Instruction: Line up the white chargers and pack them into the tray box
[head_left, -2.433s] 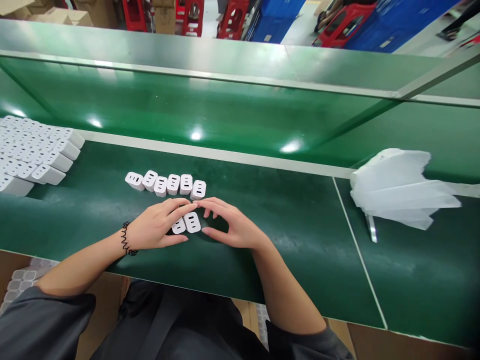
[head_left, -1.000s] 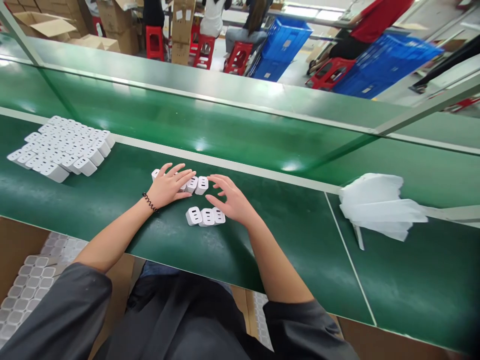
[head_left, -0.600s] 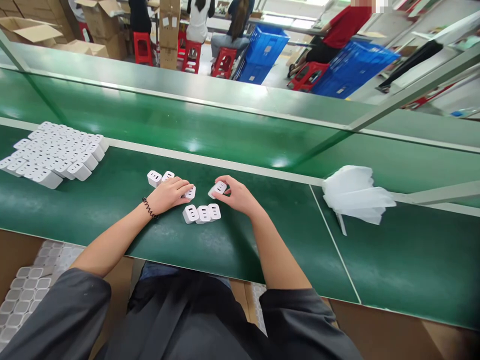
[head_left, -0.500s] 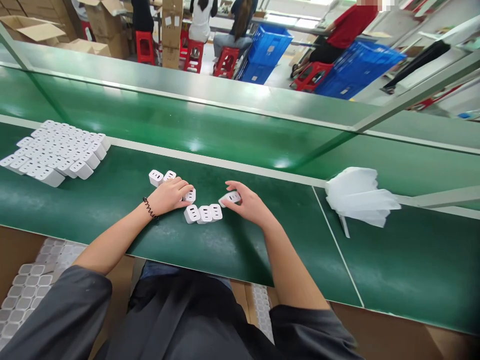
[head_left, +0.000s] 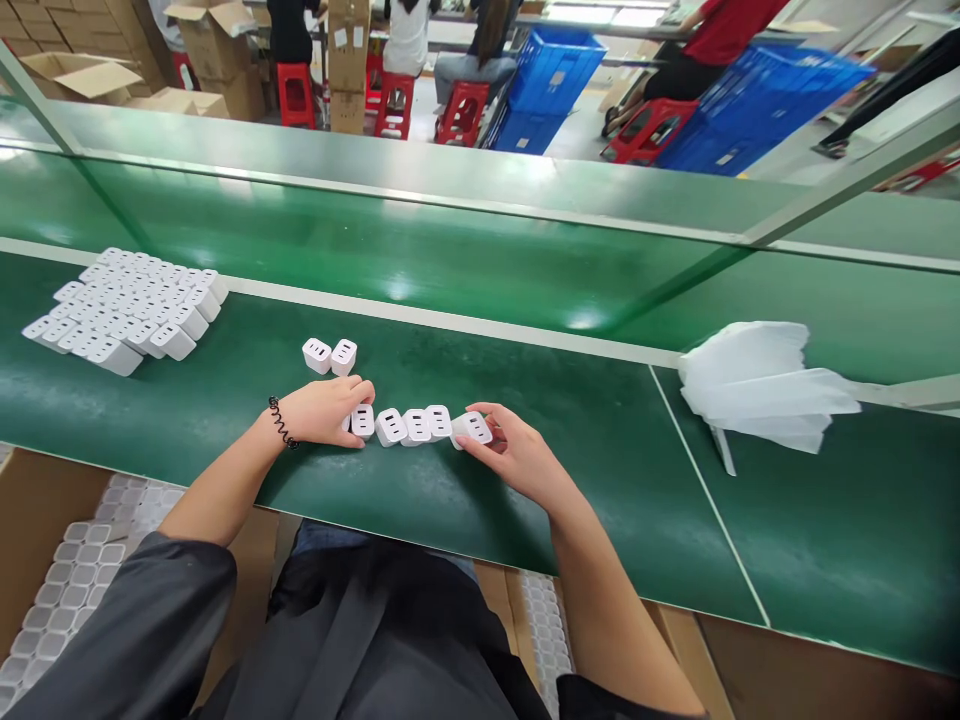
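My left hand (head_left: 332,411) is closed around a white charger (head_left: 363,421) at the left end of a short row on the green work surface. Three more chargers (head_left: 415,427) stand side by side in the middle of that row, slot faces up. At the right end, my right hand (head_left: 517,449) grips another charger (head_left: 474,429) between thumb and fingers, close beside the row. Behind my left hand, two chargers (head_left: 330,356) stand apart from the row. Part of what my left palm covers is hidden.
A large cluster of chargers (head_left: 135,305) stands at the left. White plastic sheets (head_left: 765,385) lie at the right. Below the front edge are cartons with clear-looking trays (head_left: 71,580). Across the barrier, people sit on red stools (head_left: 461,112) near blue crates (head_left: 551,75).
My right hand has brought its charger down and nearer the row's right end. My left hand has moved toward me with its charger, lining it up with the row and uncovering the two behind.
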